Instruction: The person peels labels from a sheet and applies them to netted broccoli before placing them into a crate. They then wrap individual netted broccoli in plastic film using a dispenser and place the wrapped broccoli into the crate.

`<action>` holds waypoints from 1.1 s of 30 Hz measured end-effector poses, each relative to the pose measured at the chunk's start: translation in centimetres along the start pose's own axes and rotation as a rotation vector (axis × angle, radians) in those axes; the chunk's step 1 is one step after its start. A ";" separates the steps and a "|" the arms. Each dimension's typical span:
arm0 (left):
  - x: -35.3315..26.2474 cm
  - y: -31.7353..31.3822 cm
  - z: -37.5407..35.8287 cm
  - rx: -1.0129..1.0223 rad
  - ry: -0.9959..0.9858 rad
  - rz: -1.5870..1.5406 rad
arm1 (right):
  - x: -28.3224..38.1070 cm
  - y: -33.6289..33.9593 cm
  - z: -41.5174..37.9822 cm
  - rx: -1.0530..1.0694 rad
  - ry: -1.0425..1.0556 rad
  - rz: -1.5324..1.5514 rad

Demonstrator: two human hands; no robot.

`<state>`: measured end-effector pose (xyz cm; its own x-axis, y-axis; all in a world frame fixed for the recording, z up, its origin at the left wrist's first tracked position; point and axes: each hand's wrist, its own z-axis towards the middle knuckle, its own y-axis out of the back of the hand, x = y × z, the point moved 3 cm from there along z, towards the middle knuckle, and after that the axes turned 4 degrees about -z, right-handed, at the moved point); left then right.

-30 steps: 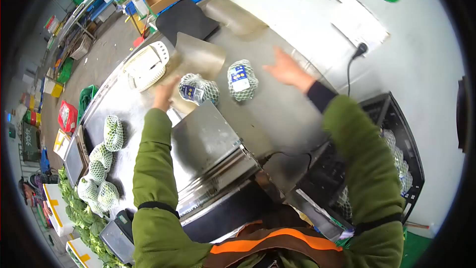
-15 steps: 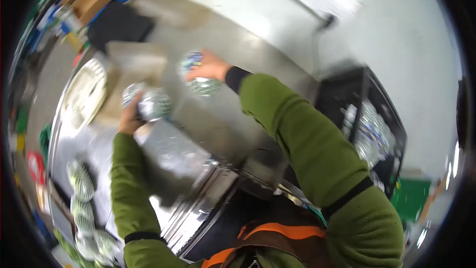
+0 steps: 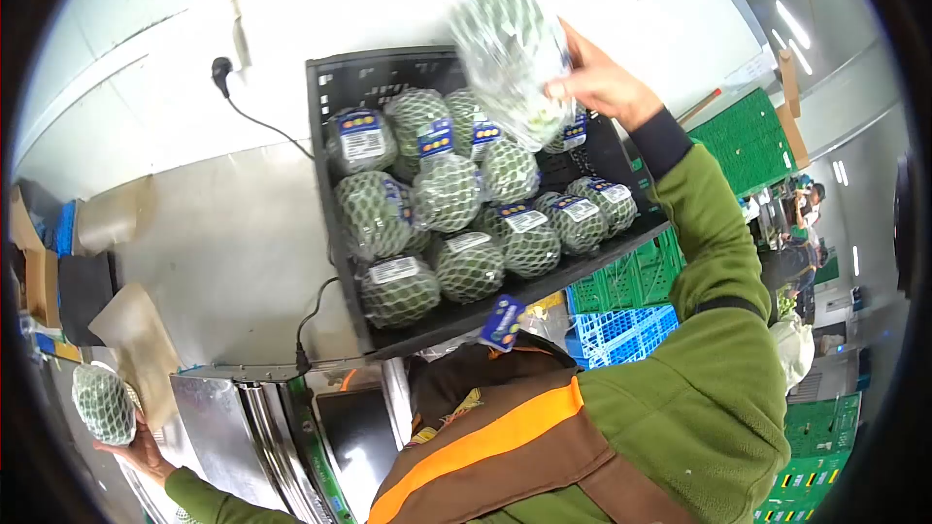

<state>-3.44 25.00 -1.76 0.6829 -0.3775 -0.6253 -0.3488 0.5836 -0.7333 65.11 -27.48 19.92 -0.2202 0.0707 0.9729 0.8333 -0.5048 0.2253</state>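
Clear-wrapped netted package (image 3: 510, 58) held up above the far side of the black crate (image 3: 442, 320), in right hand (image 3: 607, 78): thumb against its near side, remaining fingers partly hidden. Right elbow bent, forearm raised. Second netted package (image 3: 102, 406) in left hand (image 3: 144, 451), arm stretched low to the left; fingers curled at its underside, full grip unclear. Labelled netted packages (image 3: 471, 267) sit inside crate. Black plug (image 3: 222, 66) at wall, left of crate.

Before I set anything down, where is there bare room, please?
Bare room: the metal worktop, between the white wall and the steel box, left of the black crate. The crate is crowded with netted packages; only a small dark gap shows toward its right end, near the right hand.
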 end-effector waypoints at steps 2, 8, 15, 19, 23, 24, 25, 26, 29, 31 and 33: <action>1.3 -2.6 0.0 -0.281 -0.125 0.213 | -4.4 5.4 -4.8 -0.116 -0.073 -0.078; 12.5 -24.1 1.7 -0.701 -0.311 0.277 | -13.0 13.9 -10.6 -0.030 -0.110 -0.416; 24.2 -38.1 1.1 -0.457 -0.087 0.079 | -23.5 14.9 -9.7 0.366 -0.047 -0.974; 28.4 -44.7 -0.4 -0.460 -0.088 0.059 | -23.5 14.8 -9.2 0.368 -0.175 -0.854; 31.5 -50.2 0.1 -0.407 0.002 0.056 | -23.7 13.8 -7.2 0.504 0.032 -0.969; 32.5 -51.7 0.7 -0.379 0.012 0.074 | -24.1 14.4 -6.4 0.601 -0.001 -0.776; 33.4 -52.9 1.6 -0.351 0.019 0.087 | -23.8 14.6 -6.2 0.694 -0.030 -0.586; 34.5 -53.4 2.6 -0.308 0.042 0.088 | -23.9 14.9 -6.2 0.654 -0.058 -0.744; 39.0 -57.8 5.0 -0.072 0.093 0.212 | -20.9 16.3 -6.9 0.505 0.053 -0.883; 41.8 -58.5 6.3 -0.033 0.149 0.357 | -12.1 17.4 -8.1 0.201 0.076 -0.698; 45.8 -63.4 7.1 -0.025 0.087 0.629 | -5.9 17.3 -10.0 0.073 0.193 -0.389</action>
<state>54.47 -24.23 18.01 0.2888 -0.0256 -0.9570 -0.6816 0.6965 -0.2243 75.73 -45.22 17.51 -0.6097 0.0786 0.7887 0.7014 -0.4099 0.5831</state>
